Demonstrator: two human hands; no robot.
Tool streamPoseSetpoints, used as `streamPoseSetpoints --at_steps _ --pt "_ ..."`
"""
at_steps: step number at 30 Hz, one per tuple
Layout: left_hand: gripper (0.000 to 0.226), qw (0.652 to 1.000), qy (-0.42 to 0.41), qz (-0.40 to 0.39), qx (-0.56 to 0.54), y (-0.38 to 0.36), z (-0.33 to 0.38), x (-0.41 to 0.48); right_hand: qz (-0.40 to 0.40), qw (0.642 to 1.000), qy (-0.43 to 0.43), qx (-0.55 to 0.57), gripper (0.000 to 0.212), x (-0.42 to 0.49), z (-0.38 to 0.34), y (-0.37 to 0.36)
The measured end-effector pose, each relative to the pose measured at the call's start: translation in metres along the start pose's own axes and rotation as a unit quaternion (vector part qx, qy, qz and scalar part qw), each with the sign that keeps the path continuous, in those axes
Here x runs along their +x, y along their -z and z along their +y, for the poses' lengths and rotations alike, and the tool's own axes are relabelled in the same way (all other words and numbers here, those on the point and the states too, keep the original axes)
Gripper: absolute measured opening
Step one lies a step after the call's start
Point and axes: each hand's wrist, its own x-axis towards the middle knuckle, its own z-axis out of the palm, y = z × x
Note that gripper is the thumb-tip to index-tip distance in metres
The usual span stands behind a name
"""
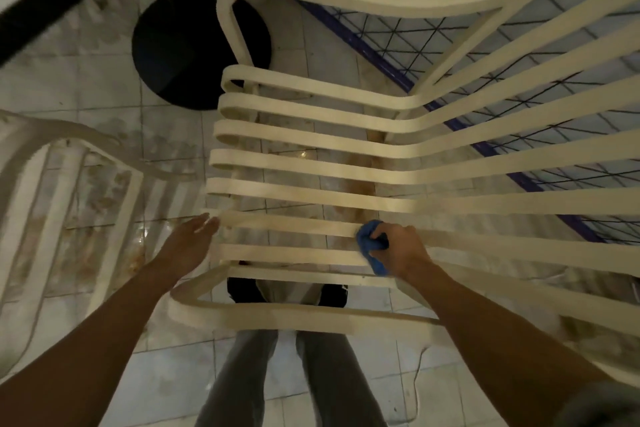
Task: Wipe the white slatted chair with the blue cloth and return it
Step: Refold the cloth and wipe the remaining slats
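Observation:
The white slatted chair (311,163) fills the middle of the view, its seat slats running left to right below me. My right hand (398,250) is closed around the bunched blue cloth (370,243) and presses it on the slats nearest me. My left hand (188,243) rests with fingers stretched out against the front ends of those same slats, at the chair's left edge. Its fingers hold nothing that I can see.
A second white slatted chair (52,201) stands at the left. A black round table base (180,48) sits on the tiled floor behind. A blue-framed wire grid (450,55) runs along the right. My legs and shoes (332,291) show under the seat.

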Motion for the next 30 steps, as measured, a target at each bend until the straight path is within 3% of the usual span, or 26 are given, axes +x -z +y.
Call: streamPoseSetpoints --at_steps 3,6,11,13,17,19,21,25,28,30 --pt "0.026 0.998 -0.065 -0.002 0.005 0.005 0.034 -0.044 0.059 0.985 0.019 0.163 0.031 -0.029 -0.031 0.019" --pt "0.013 0.99 -0.127 -0.055 -0.023 0.004 0.069 -0.093 0.107 0.923 0.091 0.358 0.023 -0.066 -0.07 0.042" --pt "0.05 0.966 -0.218 -0.129 -0.053 0.008 0.129 -0.166 0.159 0.893 0.163 0.388 0.029 -0.118 -0.135 0.084" --pt "0.056 0.959 -0.253 -0.118 -0.05 0.015 0.146 -0.186 0.143 0.872 0.172 0.436 0.023 -0.137 -0.155 0.102" --pt "0.036 0.963 -0.266 -0.014 -0.036 0.044 0.167 -0.22 0.121 0.845 0.216 0.475 0.005 -0.167 -0.177 0.136" --pt "0.028 0.961 -0.269 -0.004 -0.064 0.06 0.174 -0.233 0.092 0.835 0.221 0.496 0.009 -0.179 -0.184 0.154" --pt "0.022 0.957 -0.273 -0.002 -0.099 0.076 0.18 -0.247 0.076 0.839 0.226 0.489 0.021 -0.188 -0.188 0.172" --pt "0.013 0.952 -0.283 0.042 -0.109 0.103 0.192 -0.264 0.097 0.899 0.244 0.351 0.047 -0.191 -0.196 0.205" --pt "0.012 0.946 -0.306 0.063 -0.081 0.122 0.199 -0.272 0.055 0.925 0.276 0.254 0.048 -0.187 -0.21 0.219" --pt "0.013 0.941 -0.327 0.062 -0.064 0.138 0.203 -0.275 0.008 0.93 0.268 0.252 0.037 -0.185 -0.222 0.224"
